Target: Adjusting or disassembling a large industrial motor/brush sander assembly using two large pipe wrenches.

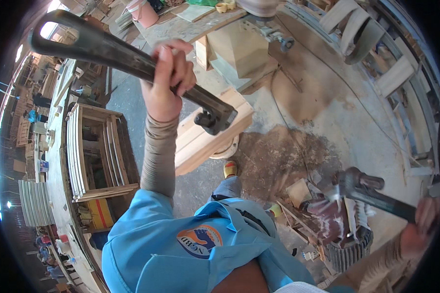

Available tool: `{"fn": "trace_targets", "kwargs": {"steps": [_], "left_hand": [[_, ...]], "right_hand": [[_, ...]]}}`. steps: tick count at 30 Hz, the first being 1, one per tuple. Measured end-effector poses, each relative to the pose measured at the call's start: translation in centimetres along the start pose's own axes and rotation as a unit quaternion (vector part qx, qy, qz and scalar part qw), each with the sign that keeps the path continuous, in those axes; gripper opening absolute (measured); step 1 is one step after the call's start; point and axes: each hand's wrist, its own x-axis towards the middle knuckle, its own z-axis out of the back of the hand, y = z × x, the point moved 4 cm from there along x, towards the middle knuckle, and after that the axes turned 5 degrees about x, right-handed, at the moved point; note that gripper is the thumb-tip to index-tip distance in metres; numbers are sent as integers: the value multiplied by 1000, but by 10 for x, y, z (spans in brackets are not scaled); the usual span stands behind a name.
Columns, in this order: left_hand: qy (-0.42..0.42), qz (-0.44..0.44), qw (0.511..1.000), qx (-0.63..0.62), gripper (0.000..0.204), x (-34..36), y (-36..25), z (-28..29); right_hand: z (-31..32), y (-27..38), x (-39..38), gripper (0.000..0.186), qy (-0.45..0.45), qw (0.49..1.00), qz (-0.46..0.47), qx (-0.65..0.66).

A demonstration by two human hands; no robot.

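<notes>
Raised in front of me, my left hand (165,83) is closed round a long dark metal bar (127,61). A slotted loop forms the bar's upper left end, and a dark knobbed fitting sits at its lower right end. Behind that fitting is a pale wooden block of joined boards (190,149), apart from my hand. At the far right, my right hand (422,222), blurred, grips the dark handle of a hammer-like tool (384,202). The tool's head points left, above a ribbed dark bin (349,251).
A cluttered worktable (195,24) with a pink bucket (143,13) stands ahead. Slatted wooden frames (95,151) and a long bench (58,171) line the left. Curved wooden pieces (357,29) lean at the right. A cable (347,88) crosses the floor; wood scraps (298,222) lie near the bin.
</notes>
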Motion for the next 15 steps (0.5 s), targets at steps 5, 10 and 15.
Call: {"fn": "trace_targets", "kwargs": {"steps": [5,10,15], "left_hand": [[2,-85,994,62,30,80,-2,97],[-16,-163,973,163,23,161,41,172],[-99,-218,890,388,20,245,120,242]], "right_hand": [[-175,-52,-58,27,430,869,-95,226],[-320,-89,-127,11,468,868,54,154],[-440,-123,-186,18,618,740,189,186]]}}
